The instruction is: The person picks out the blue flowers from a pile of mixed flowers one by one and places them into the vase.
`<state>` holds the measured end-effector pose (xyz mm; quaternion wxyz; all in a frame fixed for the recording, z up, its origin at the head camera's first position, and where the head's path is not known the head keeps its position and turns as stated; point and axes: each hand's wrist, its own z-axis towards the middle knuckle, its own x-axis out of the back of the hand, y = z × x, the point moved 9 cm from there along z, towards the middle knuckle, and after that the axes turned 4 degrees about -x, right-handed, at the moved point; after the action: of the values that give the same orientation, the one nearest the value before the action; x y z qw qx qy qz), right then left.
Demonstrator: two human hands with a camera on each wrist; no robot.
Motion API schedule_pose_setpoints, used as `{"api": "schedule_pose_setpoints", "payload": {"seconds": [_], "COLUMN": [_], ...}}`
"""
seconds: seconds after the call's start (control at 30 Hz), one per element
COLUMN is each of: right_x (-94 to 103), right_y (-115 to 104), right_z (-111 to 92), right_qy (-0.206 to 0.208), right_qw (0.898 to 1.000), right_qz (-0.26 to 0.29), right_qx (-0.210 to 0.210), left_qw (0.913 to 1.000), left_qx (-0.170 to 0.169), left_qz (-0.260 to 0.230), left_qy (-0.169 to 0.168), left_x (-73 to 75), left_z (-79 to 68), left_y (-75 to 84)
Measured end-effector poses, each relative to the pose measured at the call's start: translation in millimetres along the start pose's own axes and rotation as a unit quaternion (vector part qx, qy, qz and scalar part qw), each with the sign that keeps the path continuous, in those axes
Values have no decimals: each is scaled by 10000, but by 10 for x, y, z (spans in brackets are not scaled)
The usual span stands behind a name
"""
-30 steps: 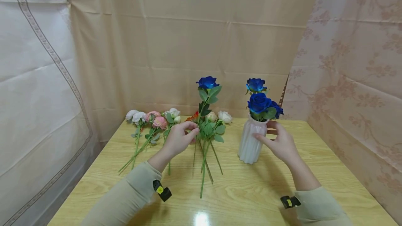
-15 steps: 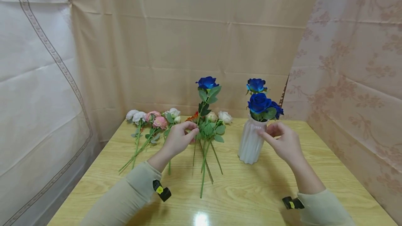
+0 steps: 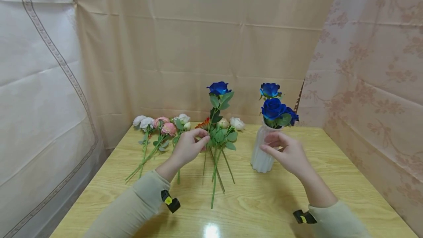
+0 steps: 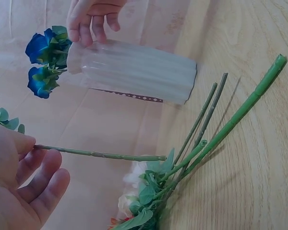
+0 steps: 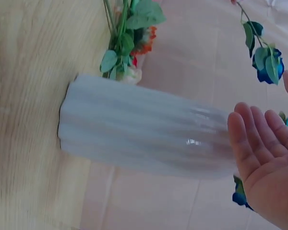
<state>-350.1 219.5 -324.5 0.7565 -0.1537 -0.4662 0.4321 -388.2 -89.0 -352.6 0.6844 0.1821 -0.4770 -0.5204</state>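
Observation:
My left hand (image 3: pixel 189 145) pinches a blue rose (image 3: pixel 219 88) by its leafy stem and holds it upright. In the left wrist view the bare stem (image 4: pixel 105 155) runs out past the fingers, its cut end above the table. A white ribbed vase (image 3: pixel 261 155) stands upright on the right, with several blue roses (image 3: pixel 273 108) in its mouth. My right hand (image 3: pixel 292 155) is in front of the vase in the head view, fingers loosely bent and holding nothing. The right wrist view shows its fingertips (image 5: pixel 237 125) right by the vase's upper part.
White flowers (image 3: pixel 146 123) and pink flowers (image 3: pixel 168 129) lie at the back left of the wooden table (image 3: pixel 257 208). Behind the held rose lie an orange flower (image 3: pixel 203 124), cream-white roses (image 3: pixel 237 123) and crossed green stems (image 3: pixel 214 190). A beige curtain (image 3: pixel 198 47) hangs at the back.
My right hand has come away from the vase's right side and moved left in front of it. The left hand and its blue rose have barely moved.

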Motion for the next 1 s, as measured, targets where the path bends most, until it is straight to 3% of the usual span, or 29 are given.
{"api": "schedule_pose_setpoints", "payload": {"seconds": [0.13,0.57,1.0], "right_x": [-136,-397,-548], "right_y": [-30,-215,-343], "right_z": [-2,96,228], "right_qy": [-341,-785,-861], "right_qw": [9988,9896,9726], "right_qz": [355,1206,2149], "right_qx": [-12,75,-214], "left_qw": [10000,9999,9998], "left_qx": [2,-54,-212], "left_qz": [43,52,-1], "left_qy": [-55,-100,-66], "left_x": [-17,-32,-122], "left_z": [-9,-23,-9], "left_y": [5,61,100]}}
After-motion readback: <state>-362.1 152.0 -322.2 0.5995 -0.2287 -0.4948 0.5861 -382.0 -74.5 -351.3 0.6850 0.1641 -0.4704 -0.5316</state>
